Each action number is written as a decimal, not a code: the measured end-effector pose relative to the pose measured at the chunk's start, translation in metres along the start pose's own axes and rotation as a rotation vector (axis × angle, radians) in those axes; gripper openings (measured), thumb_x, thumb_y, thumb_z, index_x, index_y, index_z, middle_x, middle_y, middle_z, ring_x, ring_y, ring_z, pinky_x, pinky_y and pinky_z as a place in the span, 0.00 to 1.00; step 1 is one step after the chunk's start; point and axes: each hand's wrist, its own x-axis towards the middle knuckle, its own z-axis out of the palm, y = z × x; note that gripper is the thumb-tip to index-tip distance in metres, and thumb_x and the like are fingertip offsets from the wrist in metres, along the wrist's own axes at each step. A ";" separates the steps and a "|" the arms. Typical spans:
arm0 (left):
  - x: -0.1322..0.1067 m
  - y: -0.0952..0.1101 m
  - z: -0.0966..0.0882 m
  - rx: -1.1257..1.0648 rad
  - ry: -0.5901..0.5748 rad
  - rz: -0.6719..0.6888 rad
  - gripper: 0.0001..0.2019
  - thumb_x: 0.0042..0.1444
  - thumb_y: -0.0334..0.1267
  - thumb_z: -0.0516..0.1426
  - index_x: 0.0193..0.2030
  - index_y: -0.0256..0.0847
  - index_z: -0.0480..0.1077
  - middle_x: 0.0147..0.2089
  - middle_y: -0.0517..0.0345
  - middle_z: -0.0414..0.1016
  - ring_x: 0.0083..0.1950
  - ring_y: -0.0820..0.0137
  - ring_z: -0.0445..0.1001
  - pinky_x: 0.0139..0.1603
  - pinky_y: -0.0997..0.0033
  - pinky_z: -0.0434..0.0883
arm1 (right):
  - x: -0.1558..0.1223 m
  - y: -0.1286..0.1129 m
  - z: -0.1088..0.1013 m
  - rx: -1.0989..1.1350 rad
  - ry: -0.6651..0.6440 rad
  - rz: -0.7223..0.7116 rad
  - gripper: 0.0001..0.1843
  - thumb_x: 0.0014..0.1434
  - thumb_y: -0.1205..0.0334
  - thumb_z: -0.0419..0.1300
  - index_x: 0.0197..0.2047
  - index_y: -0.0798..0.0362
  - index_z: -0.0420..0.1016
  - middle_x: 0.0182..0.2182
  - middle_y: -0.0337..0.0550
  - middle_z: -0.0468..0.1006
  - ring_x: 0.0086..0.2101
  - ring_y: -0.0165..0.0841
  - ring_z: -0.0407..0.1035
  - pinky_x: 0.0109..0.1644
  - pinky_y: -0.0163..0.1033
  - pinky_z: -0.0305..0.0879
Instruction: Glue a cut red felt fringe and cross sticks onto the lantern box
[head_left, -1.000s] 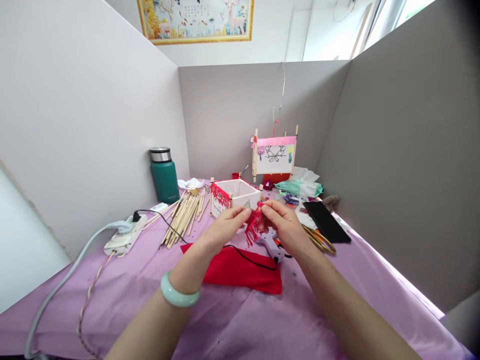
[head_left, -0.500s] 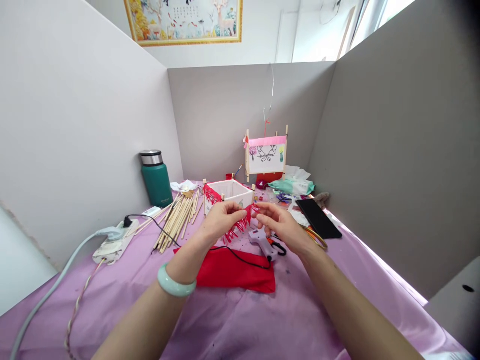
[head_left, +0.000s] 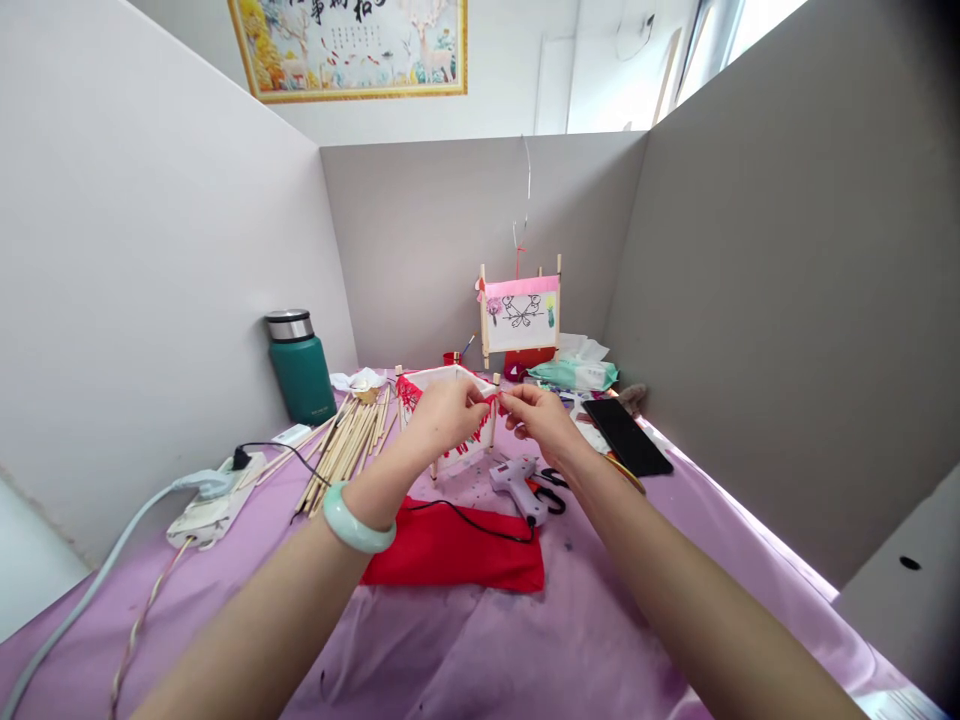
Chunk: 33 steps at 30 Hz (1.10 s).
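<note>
Between my two hands a red fringe strip (head_left: 478,432) is stretched along the near upper edge of a white lantern frame (head_left: 450,374). My left hand (head_left: 448,412) pinches the strip, its fingertips at the frame's rim. Close by on the right, my right hand (head_left: 536,412) pinches the strip's other end beside the frame's corner. More red fringe covers the frame's left side. Below my hands lie a white glue gun (head_left: 519,487) and black-handled scissors (head_left: 553,490). A folded red cloth (head_left: 465,558) is nearest to me.
Wooden sticks (head_left: 349,445), a power strip (head_left: 214,510) and a green bottle (head_left: 301,370) are on the left. A finished lantern (head_left: 521,315) hangs from a wire at the back. A black phone (head_left: 628,437) and a wipes pack (head_left: 576,374) are on the right.
My hands have carried the red fringe strip forward from in front of the frame to its near upper edge. My right hand's fingers have closed on the strip. The view has shifted slightly.
</note>
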 end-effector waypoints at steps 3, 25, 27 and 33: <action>0.019 0.007 -0.006 0.176 0.001 0.065 0.08 0.52 0.36 0.55 0.34 0.39 0.75 0.33 0.53 0.77 0.36 0.66 0.74 0.36 0.71 0.66 | 0.011 -0.006 0.001 -0.049 0.025 0.051 0.06 0.53 0.63 0.58 0.27 0.56 0.68 0.22 0.34 0.69 0.19 0.20 0.61 0.19 0.27 0.52; 0.058 0.000 0.001 0.361 -0.112 -0.029 0.11 0.49 0.41 0.57 0.38 0.42 0.76 0.40 0.50 0.78 0.42 0.61 0.76 0.40 0.69 0.70 | 0.047 -0.005 0.001 -0.182 0.056 0.262 0.12 0.55 0.63 0.61 0.24 0.55 0.64 0.17 0.32 0.65 0.16 0.20 0.58 0.19 0.29 0.49; 0.059 -0.002 0.002 0.350 -0.098 -0.017 0.11 0.49 0.40 0.58 0.39 0.42 0.76 0.40 0.51 0.78 0.42 0.62 0.76 0.41 0.70 0.70 | 0.046 -0.007 0.002 -0.178 0.048 0.267 0.13 0.56 0.61 0.61 0.24 0.55 0.63 0.16 0.32 0.65 0.16 0.20 0.57 0.19 0.29 0.48; 0.059 -0.006 0.005 0.299 -0.094 0.007 0.14 0.47 0.34 0.57 0.42 0.44 0.74 0.41 0.57 0.78 0.41 0.65 0.75 0.39 0.72 0.69 | 0.045 -0.011 0.002 -0.163 0.035 0.290 0.14 0.55 0.60 0.62 0.24 0.55 0.62 0.16 0.33 0.64 0.15 0.20 0.55 0.18 0.29 0.46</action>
